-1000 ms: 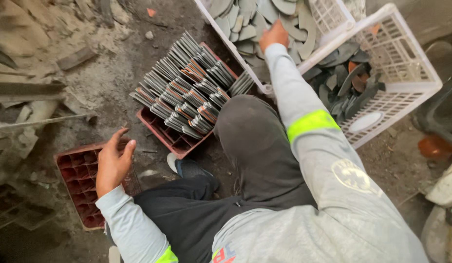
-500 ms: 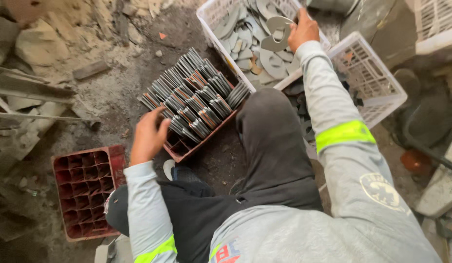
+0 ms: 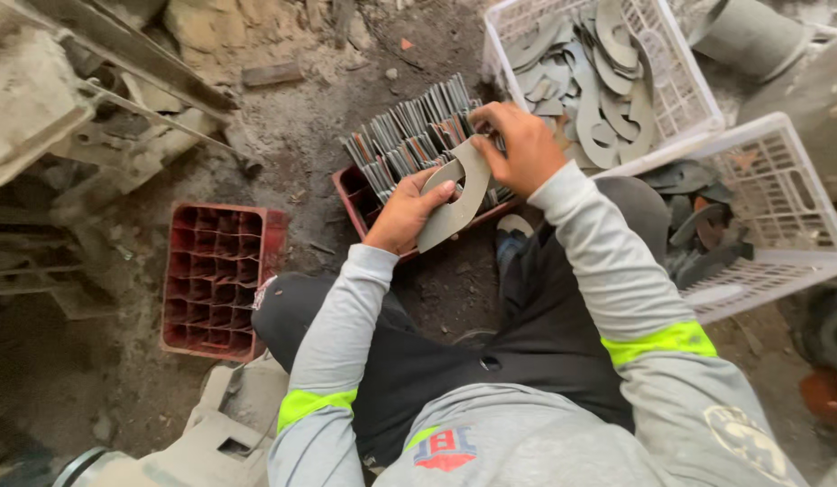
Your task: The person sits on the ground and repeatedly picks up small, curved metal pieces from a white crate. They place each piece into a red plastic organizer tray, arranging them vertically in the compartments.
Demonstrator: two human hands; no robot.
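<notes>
Two hands: one flat grey metal piece is held between them, above the near edge of the filled red crate
Left hand: grip pressed on the lower end of the piece
Right hand: grip pinching the upper end
Empty red crate: set on the dirt floor, left
White baskets: holding curved grey pieces, right

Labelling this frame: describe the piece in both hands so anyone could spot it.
Start at the red crate packed with upright metal plates, ahead of the knees. Just over its near edge, the left hand and right hand share one flat grey curved plate. Unlike its neighbours, it is out of the crate, face showing.
</notes>
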